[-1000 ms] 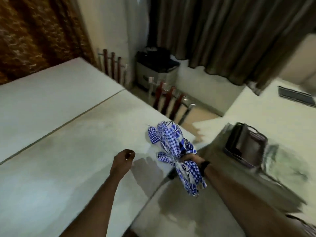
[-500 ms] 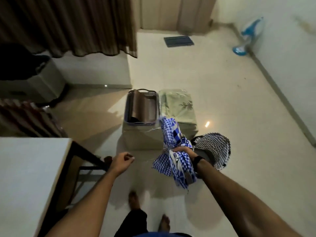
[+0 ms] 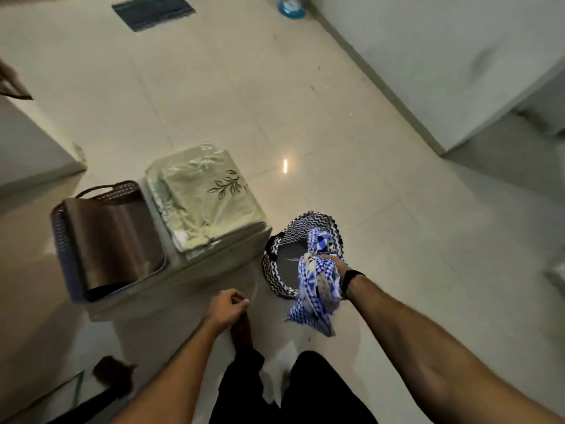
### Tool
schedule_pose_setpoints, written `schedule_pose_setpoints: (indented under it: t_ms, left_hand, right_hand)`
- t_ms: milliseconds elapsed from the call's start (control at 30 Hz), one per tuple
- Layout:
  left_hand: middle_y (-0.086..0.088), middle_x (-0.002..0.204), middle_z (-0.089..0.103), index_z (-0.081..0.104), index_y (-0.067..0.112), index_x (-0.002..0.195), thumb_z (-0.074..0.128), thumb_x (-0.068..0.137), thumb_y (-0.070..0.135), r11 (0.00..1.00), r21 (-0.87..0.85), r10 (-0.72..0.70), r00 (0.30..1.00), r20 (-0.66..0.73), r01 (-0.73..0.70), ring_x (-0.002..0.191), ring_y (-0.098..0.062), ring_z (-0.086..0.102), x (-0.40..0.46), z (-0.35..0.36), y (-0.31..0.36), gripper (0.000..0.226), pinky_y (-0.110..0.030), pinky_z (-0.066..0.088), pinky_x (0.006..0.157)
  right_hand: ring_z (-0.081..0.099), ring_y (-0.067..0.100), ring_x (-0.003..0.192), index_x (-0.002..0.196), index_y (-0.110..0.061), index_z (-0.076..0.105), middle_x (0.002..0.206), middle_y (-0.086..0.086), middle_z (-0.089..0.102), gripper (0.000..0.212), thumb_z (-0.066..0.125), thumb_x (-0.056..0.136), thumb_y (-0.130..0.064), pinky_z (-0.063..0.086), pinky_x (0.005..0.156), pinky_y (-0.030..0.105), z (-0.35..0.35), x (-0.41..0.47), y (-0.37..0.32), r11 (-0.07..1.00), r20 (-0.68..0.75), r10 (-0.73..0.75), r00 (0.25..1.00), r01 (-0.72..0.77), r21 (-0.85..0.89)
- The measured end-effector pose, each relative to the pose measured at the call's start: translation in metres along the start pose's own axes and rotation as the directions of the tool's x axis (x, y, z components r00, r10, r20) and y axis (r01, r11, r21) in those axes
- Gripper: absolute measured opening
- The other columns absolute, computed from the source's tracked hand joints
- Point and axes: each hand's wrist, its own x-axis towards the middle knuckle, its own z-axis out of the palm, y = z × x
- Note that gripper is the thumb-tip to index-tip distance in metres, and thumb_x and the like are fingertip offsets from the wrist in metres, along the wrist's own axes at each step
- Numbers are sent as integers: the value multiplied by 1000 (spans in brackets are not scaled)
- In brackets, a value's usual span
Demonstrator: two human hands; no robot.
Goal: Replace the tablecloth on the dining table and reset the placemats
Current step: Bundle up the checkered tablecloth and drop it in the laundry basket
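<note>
My right hand (image 3: 331, 262) grips a bunched blue-and-white checked tablecloth (image 3: 318, 289), holding it over a black-and-white zigzag basket (image 3: 275, 270) on the floor. My left hand (image 3: 227, 307) hangs in front of me with its fingers curled and nothing in it. A folded pale green cloth with a leaf print (image 3: 204, 194), wrapped in clear plastic, lies on a low box (image 3: 183, 283). Beside it on the box stands a perforated basket (image 3: 61, 237) with brown mats (image 3: 113, 237) upright inside.
A table corner (image 3: 33, 148) is at the left edge. A dark floor mat (image 3: 153, 10) and a blue fan base (image 3: 290, 7) lie far back. A white wall (image 3: 443, 56) runs along the right. My legs (image 3: 293, 390) stand on the tiled floor.
I turned away from the bare table and moved toward the box. My right hand carried the checked tablecloth down over the zigzag basket. My left hand stayed curled.
</note>
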Motion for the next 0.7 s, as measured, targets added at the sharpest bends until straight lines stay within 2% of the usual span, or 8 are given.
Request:
schedule_pose_setpoints:
  t_ms: [67,167,300,367,467,567,600,700]
  left_hand:
    - [-4,92,74,72,14,95,70,86,27,999,48,3,1000,22,-4,89,-16,68,42,12,18,16,-18,44,73]
    - [-5,93,74,72,13,95,69,86,28,998,68,0,999,46,-3,91,-18,69,91,30,34,18,-22,48,76]
    - [-3,90,75,73,15,92,70,84,29,993,115,-16,999,47,10,89,-15,69,139,61,39,16,-19,43,72]
    - [0,87,73,71,19,87,70,84,30,991,123,-52,997,51,45,87,-14,69,151,71,39,10,-18,42,71]
    - [2,84,70,66,25,82,69,85,31,981,172,-107,992,72,93,86,-15,67,159,77,45,9,-19,43,71]
    - [2,84,69,68,23,84,69,85,33,976,169,-151,987,54,140,86,-16,68,163,73,64,10,-22,48,73]
    - [2,85,70,69,22,87,69,86,34,977,164,-148,988,45,139,86,-16,67,166,71,72,12,-24,50,73]
    - [4,89,70,72,20,93,68,87,35,982,152,-111,994,-7,111,87,-13,65,175,64,98,17,-21,43,73]
  right_hand:
    - [54,37,120,130,1,58,121,21,62,46,50,99,-33,34,115,45,-10,42,-20,995,-14,93,996,-93,17]
    - [36,35,141,147,-11,42,154,16,37,72,60,89,-51,28,118,49,-14,94,-45,982,-86,178,980,-182,-42]
    - [19,28,149,154,-18,25,163,8,16,81,57,90,-55,22,119,47,-23,160,-67,986,-165,166,972,-158,60]
    - [28,29,145,152,-15,29,159,10,26,73,56,93,-49,28,116,46,-29,184,-73,980,-187,184,965,-167,106]
    - [56,31,113,139,-11,42,127,17,54,57,63,92,-36,51,92,39,-40,203,-71,968,-274,204,940,-151,201]
    - [57,31,119,140,-2,44,132,17,55,52,58,96,-26,46,104,37,-48,209,-74,975,-220,198,955,-170,143]
    - [61,29,110,135,-4,48,122,15,59,44,57,97,-25,46,102,35,-50,209,-77,979,-191,193,962,-177,101]
    - [59,17,70,110,-8,58,90,12,59,18,53,99,-21,49,65,27,-52,201,-91,981,-166,160,973,-175,-80]
